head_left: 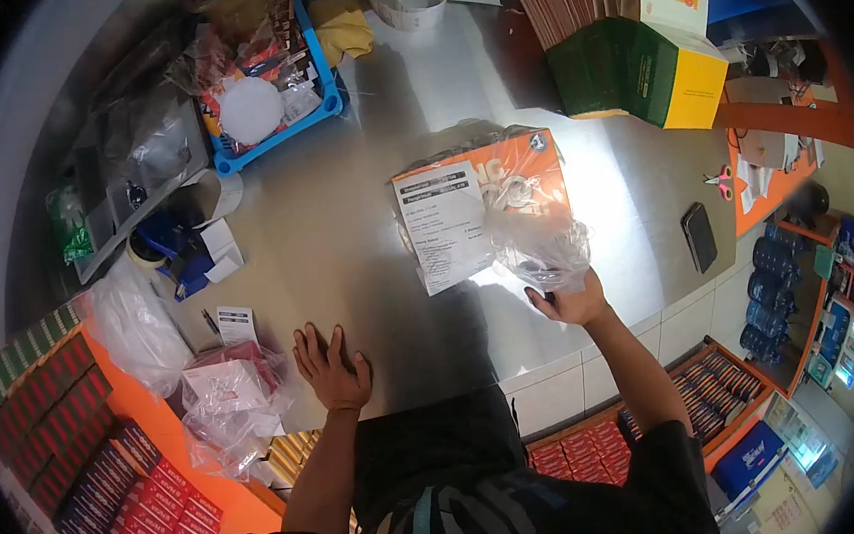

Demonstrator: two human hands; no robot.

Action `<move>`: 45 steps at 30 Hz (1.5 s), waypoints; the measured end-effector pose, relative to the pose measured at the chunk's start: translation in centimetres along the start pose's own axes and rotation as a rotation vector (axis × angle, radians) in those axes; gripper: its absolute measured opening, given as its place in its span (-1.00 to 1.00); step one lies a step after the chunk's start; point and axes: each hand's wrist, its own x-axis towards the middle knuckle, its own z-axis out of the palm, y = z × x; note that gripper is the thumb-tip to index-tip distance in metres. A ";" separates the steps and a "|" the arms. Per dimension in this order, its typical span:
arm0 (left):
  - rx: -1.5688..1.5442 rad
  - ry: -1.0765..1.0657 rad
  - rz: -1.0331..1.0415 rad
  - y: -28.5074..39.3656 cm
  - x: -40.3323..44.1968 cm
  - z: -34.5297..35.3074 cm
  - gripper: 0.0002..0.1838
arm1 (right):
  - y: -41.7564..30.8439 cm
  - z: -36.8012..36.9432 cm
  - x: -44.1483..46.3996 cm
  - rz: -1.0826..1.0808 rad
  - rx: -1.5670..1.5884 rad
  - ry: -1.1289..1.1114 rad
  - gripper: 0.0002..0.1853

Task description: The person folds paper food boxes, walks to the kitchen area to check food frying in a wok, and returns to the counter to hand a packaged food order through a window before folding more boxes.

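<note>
My left hand [333, 373] lies flat on the metal table [325, 245] near its front edge, fingers spread and holding nothing. My right hand [572, 301] is at the lower right of an orange box [529, 164] wrapped in clear plastic. Its fingers are closed on the gathered plastic bag [546, 248], with the thumb pointing left and some fingertips hidden beneath the plastic. A printed white receipt [442, 228] lies over the left part of the box.
A blue basket [332, 102] with packets stands at the back left, near a blue tape dispenser [173, 249]. Bagged pink boxes [228, 385] sit left of my left hand. Stacked green and yellow boxes [648, 74], a phone [699, 238] and scissors [720, 182] are on the right.
</note>
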 end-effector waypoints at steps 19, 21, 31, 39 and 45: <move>0.004 0.021 -0.008 0.1 0.1 0.0 -0.44 | 0.8 0.6 -0.5 0.053 -0.027 -0.013 -0.61; -0.002 0.020 -0.007 0.1 0.1 -0.1 -0.43 | 0.6 0.4 -0.5 0.040 -0.021 -0.005 -0.60; -0.021 -0.113 -0.138 0.3 -1.1 -2.8 -0.39 | -2.1 1.6 -0.2 0.364 0.847 0.331 -0.22; -0.098 0.009 -0.113 0.2 -1.4 -3.6 -0.47 | -7.0 -6.5 6.6 0.042 0.197 0.427 -0.08; -0.184 0.166 -0.081 0.0 -1.7 -3.4 -0.51 | -9.2 -10.5 10.5 -0.066 0.233 0.107 -0.61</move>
